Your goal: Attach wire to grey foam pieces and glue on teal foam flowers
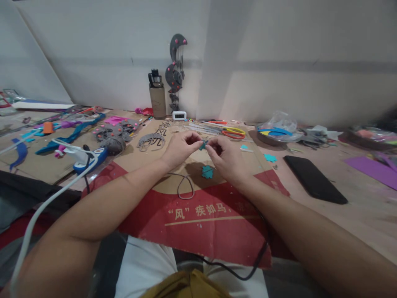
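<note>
My left hand point(182, 150) and my right hand point(226, 158) meet above the cardboard, fingertips pinched together. Between them is a small teal piece point(203, 145), mostly covered by the fingers; both hands appear to grip it. Just below, a teal flower-shaped cutout point(207, 172) lies on or hangs over the cardboard, a thin dark line crossing it. A grey cord point(186, 196) curls in a loop to its left. The red and brown cardboard sheet point(214, 231) lies under my hands.
Behind my hands lie yellow-orange scissors point(234, 132), a small white clock point(179, 116) and a bottle point(158, 101). A black phone point(314, 179) is at right. At left are grey yarn point(113, 144), a blue-and-white glue gun point(93, 159) and its white cable point(40, 211).
</note>
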### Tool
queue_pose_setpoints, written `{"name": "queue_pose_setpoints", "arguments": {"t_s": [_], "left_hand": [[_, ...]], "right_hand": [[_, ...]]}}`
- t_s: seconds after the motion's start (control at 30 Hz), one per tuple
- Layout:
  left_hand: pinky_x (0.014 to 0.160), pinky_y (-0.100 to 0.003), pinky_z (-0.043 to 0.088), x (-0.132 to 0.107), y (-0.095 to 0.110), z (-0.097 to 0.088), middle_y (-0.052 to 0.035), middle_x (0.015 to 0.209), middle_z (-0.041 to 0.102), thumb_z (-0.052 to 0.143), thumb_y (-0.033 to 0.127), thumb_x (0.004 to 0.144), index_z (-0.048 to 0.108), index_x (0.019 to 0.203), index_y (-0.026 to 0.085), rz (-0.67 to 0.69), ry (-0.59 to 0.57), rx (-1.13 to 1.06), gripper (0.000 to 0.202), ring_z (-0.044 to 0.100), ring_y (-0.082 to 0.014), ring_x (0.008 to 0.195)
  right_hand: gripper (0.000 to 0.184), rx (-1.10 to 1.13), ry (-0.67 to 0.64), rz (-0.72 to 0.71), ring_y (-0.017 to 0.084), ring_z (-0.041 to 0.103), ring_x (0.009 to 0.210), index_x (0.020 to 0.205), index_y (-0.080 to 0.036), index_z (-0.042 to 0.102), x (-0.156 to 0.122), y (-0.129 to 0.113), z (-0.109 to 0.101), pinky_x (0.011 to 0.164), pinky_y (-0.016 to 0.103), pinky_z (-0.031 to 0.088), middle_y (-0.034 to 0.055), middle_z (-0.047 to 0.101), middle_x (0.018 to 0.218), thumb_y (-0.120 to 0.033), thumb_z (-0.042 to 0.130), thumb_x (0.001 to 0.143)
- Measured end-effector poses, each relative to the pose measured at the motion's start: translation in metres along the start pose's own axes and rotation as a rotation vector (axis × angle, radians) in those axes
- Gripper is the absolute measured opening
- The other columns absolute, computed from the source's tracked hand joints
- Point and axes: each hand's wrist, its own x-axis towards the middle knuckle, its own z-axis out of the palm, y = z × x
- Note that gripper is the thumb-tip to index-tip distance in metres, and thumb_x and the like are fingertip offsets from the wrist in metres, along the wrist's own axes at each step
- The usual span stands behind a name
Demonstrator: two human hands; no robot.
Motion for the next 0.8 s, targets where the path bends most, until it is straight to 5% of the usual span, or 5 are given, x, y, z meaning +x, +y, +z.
{"name": "queue_pose_setpoints", "arguments": {"t_s": [0.3,0.57,0.73,0.8], "left_hand": [[0.062,-0.023,0.039,0.014,-0.019,-0.018,0.0006,0.068,0.062,0.062,0.018,0.074,0.064,0.070,0.017,0.038,0.228,0.100,0.004,0.051,-0.0099,0.063],[0.038,-0.019,0.020,0.037,-0.035,-0.052,0.0073,0.052,0.045,0.067,0.022,0.073,0.057,0.074,0.019,-0.135,0.515,-0.480,0.010,0.036,-0.0050,0.040],[0.035,-0.018,0.020,0.035,-0.031,-0.052,0.0074,0.048,0.045,0.068,0.021,0.072,0.057,0.075,0.019,-0.168,0.473,-0.575,0.011,0.038,-0.0051,0.038],[0.036,-0.017,0.022,0.032,-0.029,-0.047,0.0067,0.049,0.047,0.068,0.022,0.073,0.057,0.075,0.018,-0.190,0.423,-0.571,0.012,0.041,-0.0050,0.039]], "right_hand": [[0.010,0.117,-0.094,-0.005,0.014,0.051,0.067,0.085,-0.019,0.060,-0.005,-0.004,0.011,0.065,0.028,0.040,0.0015,0.060,0.075,-0.027,0.054,0.087],[0.031,0.114,-0.371,-0.470,0.020,0.058,0.090,0.090,-0.018,0.065,-0.010,-0.031,-0.002,0.083,0.033,0.044,0.0083,0.066,0.091,-0.037,0.041,0.096],[0.027,-0.167,-0.073,0.003,0.020,0.059,0.080,0.089,-0.018,0.063,0.010,-0.004,-0.018,0.073,0.031,0.043,0.0088,0.067,0.086,-0.036,0.044,0.094],[0.026,-0.375,-0.103,0.239,0.023,0.061,0.083,0.092,-0.016,0.063,0.018,0.013,-0.024,0.073,0.032,0.043,0.0125,0.068,0.090,-0.037,0.048,0.091]]}}
